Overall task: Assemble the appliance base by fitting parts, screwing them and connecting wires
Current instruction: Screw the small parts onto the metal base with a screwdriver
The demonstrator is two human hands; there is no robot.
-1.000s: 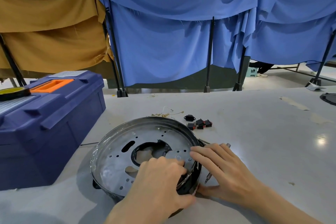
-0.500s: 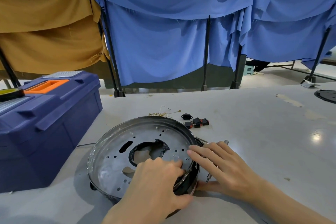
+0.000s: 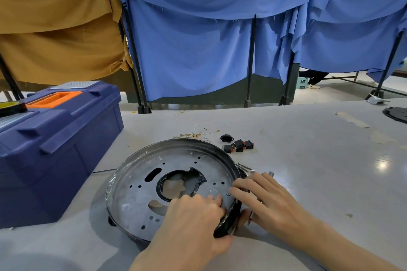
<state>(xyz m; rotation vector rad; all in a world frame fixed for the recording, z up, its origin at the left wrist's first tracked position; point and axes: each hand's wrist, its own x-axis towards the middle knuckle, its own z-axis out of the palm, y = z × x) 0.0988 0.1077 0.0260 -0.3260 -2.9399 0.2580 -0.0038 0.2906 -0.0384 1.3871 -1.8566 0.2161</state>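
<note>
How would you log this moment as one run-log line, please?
step: fitting parts | left hand: grips appliance base rim | right hand: fingers flat on rim | switches: loose on table

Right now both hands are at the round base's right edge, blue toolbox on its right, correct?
No. In the head view the blue toolbox sits left of the round base; the left hand and right hand are at its right edge.
</note>
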